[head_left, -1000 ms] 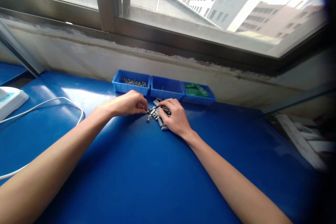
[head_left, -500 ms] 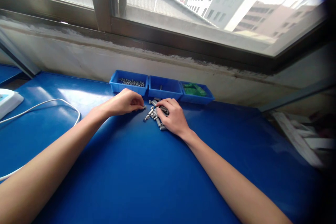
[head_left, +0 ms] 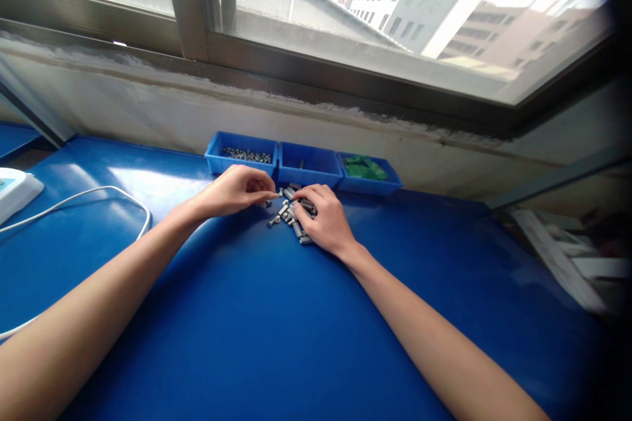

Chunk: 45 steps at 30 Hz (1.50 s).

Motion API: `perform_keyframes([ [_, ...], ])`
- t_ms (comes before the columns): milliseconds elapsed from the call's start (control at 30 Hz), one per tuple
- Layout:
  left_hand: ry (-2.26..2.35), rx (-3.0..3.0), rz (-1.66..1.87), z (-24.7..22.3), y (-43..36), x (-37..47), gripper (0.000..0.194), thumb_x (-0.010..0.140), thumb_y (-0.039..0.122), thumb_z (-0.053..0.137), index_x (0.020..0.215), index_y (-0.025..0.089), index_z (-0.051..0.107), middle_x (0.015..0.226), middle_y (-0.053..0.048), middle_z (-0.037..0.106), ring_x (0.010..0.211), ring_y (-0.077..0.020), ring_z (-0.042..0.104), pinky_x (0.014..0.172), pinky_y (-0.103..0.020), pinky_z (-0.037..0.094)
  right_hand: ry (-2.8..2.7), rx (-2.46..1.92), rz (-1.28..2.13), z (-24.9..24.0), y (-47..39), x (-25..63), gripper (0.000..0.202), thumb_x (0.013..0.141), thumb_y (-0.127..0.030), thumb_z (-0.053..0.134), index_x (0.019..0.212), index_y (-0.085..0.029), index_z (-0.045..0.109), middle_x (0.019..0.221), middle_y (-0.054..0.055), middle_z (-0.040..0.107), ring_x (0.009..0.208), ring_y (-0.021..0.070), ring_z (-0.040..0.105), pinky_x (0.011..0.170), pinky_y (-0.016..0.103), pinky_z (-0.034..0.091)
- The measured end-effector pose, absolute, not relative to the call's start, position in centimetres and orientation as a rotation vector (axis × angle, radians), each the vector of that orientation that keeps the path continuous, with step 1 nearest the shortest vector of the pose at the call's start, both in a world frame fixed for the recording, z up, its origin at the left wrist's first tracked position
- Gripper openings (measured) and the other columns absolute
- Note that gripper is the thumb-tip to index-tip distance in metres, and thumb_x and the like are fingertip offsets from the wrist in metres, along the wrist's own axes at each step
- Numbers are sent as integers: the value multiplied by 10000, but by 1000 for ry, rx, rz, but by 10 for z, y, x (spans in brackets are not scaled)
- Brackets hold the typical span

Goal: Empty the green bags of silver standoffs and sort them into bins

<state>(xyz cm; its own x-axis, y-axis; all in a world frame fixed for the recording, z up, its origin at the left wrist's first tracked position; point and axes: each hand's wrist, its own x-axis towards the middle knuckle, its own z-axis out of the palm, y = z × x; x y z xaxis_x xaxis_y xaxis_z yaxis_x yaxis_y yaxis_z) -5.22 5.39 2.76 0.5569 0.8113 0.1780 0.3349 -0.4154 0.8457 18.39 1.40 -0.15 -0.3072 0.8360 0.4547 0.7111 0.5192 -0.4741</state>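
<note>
A small heap of grey metal parts (head_left: 297, 229) lies on the blue table (head_left: 276, 316), in front of the bins. My right hand (head_left: 323, 216) rests over the right side of the heap with its fingers curved apart on the parts; its palm side is hidden. At the heap's left edge is my left hand (head_left: 241, 191), thumb and fingertips parted and reaching toward the parts. A small dark piece (head_left: 268, 203) lies just below its fingertips.
Behind the heap stand three blue bins: the left one (head_left: 240, 166) holds many small metal pieces, the middle one (head_left: 310, 175) a small dark piece, the right one (head_left: 371, 185) green items. A white device (head_left: 17, 192) and cable (head_left: 106, 188) lie at left.
My left hand has shifted slightly right and its fingers have parted; the small piece that was at its fingertips now lies beneath them. My right hand has hardly moved.
</note>
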Motion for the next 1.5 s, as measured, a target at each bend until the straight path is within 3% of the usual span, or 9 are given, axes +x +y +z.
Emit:
perform_keyframes([
  [167,869,1658,930,35,52,-51,404,773,530,797,856,141,730,757,-40,711,672,-135,646,662,-241,531,-2094,-1246,234,-4,15,185,103,921,-221,609,967,-233,701,1037,68,723,1010,266,615,927,441,475],
  [400,1021,1447,1245,33,60,-55,458,706,547,846,871,136,730,794,-72,735,649,-148,671,595,-251,536,-2083,-1235,235,-4,15,184,101,917,-216,608,957,-232,700,1027,70,726,1005,273,615,922,455,478],
  [567,1243,1293,1428,30,66,-59,407,745,490,826,915,138,714,780,-87,756,646,-174,715,587,-262,566,-2075,-1239,242,-2,14,183,96,905,-203,613,938,-230,699,1018,72,728,993,272,622,909,447,482],
  [767,1169,1724,1160,30,61,-58,369,818,497,740,942,149,731,719,-62,737,616,-176,699,573,-257,553,-2087,-1247,234,-3,15,184,93,909,-207,616,948,-226,697,1032,71,727,1004,272,623,909,439,479],
  [900,1058,2319,793,29,59,-57,233,828,390,724,851,164,776,733,-48,732,645,-151,661,618,-244,506,-2089,-1248,223,-3,14,184,99,913,-204,613,957,-224,700,1029,67,726,1011,272,619,918,439,475],
  [1033,1030,2526,635,24,62,-56,168,799,300,728,863,158,793,775,-55,723,639,-145,636,620,-252,486,-2092,-1252,220,-3,14,183,103,913,-201,609,957,-218,702,1030,68,724,1006,267,616,914,435,476],
  [1267,984,2533,604,22,61,-56,223,810,174,622,953,142,790,842,-65,740,693,-143,657,672,-246,503,-2099,-1238,215,-4,16,184,103,905,-193,613,947,-217,703,1023,67,724,995,266,615,906,433,475],
  [1500,870,1905,797,27,55,-50,345,827,347,724,1089,123,730,848,-61,748,774,-165,693,724,-255,542,-2097,-1244,219,-4,15,183,107,907,-186,616,954,-224,704,1026,60,724,1001,268,612,910,437,471],
])
